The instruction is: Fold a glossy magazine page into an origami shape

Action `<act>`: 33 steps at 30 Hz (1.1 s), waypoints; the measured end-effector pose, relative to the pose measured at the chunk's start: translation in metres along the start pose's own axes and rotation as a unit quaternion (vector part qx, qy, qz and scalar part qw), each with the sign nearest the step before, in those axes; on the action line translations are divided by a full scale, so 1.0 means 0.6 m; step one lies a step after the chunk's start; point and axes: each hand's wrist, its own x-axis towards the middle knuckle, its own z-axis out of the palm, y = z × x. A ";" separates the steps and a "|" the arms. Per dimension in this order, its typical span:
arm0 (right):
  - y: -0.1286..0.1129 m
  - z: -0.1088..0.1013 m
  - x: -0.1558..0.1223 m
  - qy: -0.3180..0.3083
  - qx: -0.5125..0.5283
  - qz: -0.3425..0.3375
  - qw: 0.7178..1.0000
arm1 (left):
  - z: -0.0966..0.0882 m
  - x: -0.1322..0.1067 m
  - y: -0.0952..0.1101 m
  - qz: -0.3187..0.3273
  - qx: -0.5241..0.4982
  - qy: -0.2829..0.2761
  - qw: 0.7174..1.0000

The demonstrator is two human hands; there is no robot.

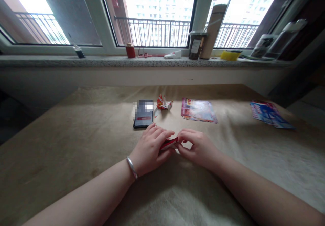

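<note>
My left hand (149,149) and my right hand (199,148) meet at the middle of the table, both closed on a small red and white folded paper (169,143) pinched between their fingertips. A silver bangle (132,167) circles my left wrist. Just beyond my left hand lies a dark phone (144,117) with its screen lit. A folded red and white paper shape (164,103) rests beside the phone. A stack of colourful printed sheets (198,110) lies further right.
A beige cloth covers the table (76,134). Another pile of blue printed sheets (270,114) sits at the far right. The window sill (101,61) carries a red cup (130,50), a tall flask (213,29), a jar (196,45) and a yellow container (230,55).
</note>
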 end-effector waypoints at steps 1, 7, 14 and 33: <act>-0.001 -0.001 0.000 0.006 -0.005 0.004 1.000 | -0.001 -0.001 0.001 0.001 -0.004 0.007 1.000; -0.008 -0.005 0.000 0.020 -0.003 0.001 1.000 | -0.002 0.001 0.000 0.039 -0.019 0.080 0.996; 0.005 0.008 0.002 0.001 0.035 -0.014 0.999 | -0.003 0.001 -0.007 0.055 -0.085 0.145 0.984; 0.004 -0.006 0.000 0.124 -0.075 -0.069 0.987 | -0.003 -0.005 -0.005 0.129 -0.060 0.185 0.972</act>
